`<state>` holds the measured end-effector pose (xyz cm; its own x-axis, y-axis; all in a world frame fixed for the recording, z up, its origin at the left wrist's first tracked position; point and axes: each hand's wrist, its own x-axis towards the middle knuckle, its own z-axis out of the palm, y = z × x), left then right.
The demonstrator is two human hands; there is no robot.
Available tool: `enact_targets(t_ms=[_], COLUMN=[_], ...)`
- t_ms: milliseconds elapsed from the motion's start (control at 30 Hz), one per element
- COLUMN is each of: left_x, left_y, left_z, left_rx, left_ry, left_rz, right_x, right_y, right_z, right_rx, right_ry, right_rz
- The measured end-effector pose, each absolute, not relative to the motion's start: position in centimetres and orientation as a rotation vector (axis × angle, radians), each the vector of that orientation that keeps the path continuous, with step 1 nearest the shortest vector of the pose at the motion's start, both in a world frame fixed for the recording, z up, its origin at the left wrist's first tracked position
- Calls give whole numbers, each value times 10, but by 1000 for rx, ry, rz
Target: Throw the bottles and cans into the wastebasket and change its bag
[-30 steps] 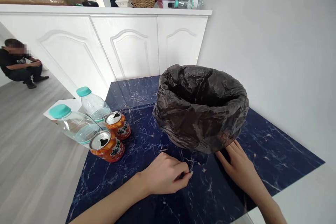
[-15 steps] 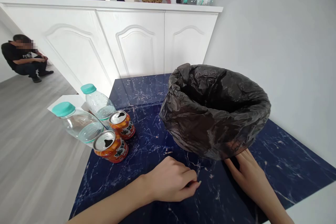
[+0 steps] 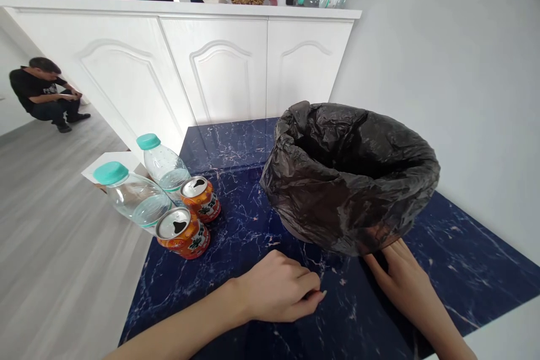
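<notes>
In the head view, a black-bagged bin [image 3: 333,199] stands on the dark blue counter [image 3: 240,208]. In front of the bin, the left hand [image 3: 282,288] rests with fingers curled together. The right hand [image 3: 403,281] reaches under the bin's near right edge; its fingertips are hidden, so I cannot tell whether they grip. Left of the bin stand two orange cans [image 3: 189,239] and, farther left, two teal-capped bottles [image 3: 135,197].

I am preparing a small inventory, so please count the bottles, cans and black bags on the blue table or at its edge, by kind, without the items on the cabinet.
Clear bottles: 2
Orange cans: 2
Black plastic bag, open at the top: 1
Total: 5
</notes>
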<state>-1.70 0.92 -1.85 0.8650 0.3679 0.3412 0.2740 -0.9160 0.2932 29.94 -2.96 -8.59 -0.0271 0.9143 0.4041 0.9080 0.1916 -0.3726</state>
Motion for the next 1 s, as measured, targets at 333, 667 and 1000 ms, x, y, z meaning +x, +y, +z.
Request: enact_targets(t_ms=[333, 667, 1000], left_x=[-17, -18, -19], left_y=[9, 9, 9], left_z=[-19, -22, -25], left_rx=[2829, 2820, 2784], left_ry=[501, 510, 523], left_rz=[554, 554, 576], right_x=[300, 300, 302], right_y=[-29, -30, -30], right_z=[-86, -90, -95], right_rx=[-1660, -1646, -1679], right_ry=[-1967, -1963, -1954], right_rz=[-46, -71, -48])
